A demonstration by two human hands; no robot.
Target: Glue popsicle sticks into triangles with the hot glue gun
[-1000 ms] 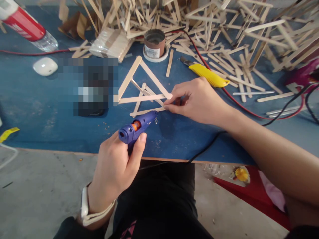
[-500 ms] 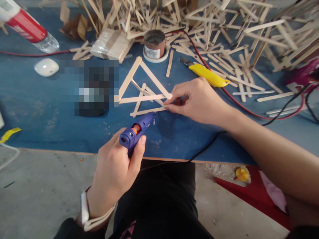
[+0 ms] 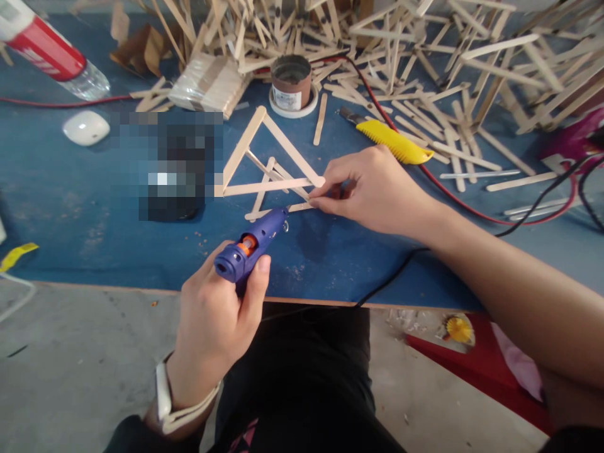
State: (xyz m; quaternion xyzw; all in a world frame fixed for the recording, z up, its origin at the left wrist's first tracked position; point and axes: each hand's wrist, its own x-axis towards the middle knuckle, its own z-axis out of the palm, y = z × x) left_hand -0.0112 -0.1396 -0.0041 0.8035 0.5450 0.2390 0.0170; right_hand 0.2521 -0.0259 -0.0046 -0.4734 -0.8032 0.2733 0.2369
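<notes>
My left hand (image 3: 217, 321) is wrapped round a purple glue gun (image 3: 250, 245), whose nozzle points at the lower stick of a frame of wooden sticks (image 3: 268, 167) lying on the blue table (image 3: 85, 220). The frame is a triangle with smaller crossed sticks inside. My right hand (image 3: 372, 189) pinches the frame's right corner between thumb and fingers. A black cord (image 3: 391, 277) runs from under my right forearm over the table's front edge.
A big heap of wooden sticks (image 3: 425, 56) fills the back. Nearby lie a yellow cutter (image 3: 391, 141), a brown tape roll (image 3: 291, 82), a wrapped stick bundle (image 3: 210, 82), a bottle (image 3: 47, 50), a white oval object (image 3: 85, 127) and red cable (image 3: 472, 207).
The glue gun's nozzle has crept left and up along the lower stick. My right hand has kept its grip on the frame's corner.
</notes>
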